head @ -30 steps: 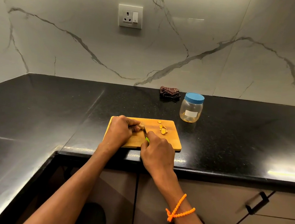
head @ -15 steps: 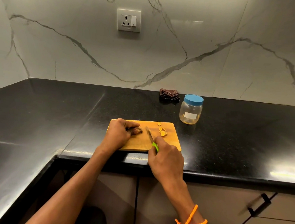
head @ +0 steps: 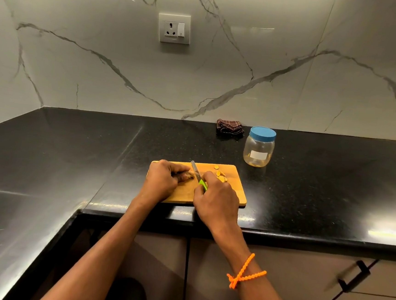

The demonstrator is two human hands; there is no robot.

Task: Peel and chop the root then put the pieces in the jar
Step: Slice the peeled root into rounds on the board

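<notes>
A wooden cutting board (head: pixel 235 189) lies near the counter's front edge. My left hand (head: pixel 161 182) grips a brownish root (head: pixel 188 175) on the board, only its right end showing past my fingers. My right hand (head: pixel 216 199) holds a green-handled knife (head: pixel 196 173), whose blade stands just right of the root's end. Several orange slices (head: pixel 220 174) lie on the board's far right part, partly behind my right hand. A clear jar (head: pixel 259 148) with a blue lid on it stands behind the board to the right.
A folded dark cloth (head: pixel 229 128) lies against the marble wall, left of the jar. The black counter (head: pixel 71 162) wraps round to the left. Cabinet doors with a black handle (head: pixel 354 276) are below the front edge. A wall socket (head: pixel 174 29) is above.
The knife drew right, away from the root, toward the slices, then came back so the blade stands beside the root's end. My left hand stayed on the root.
</notes>
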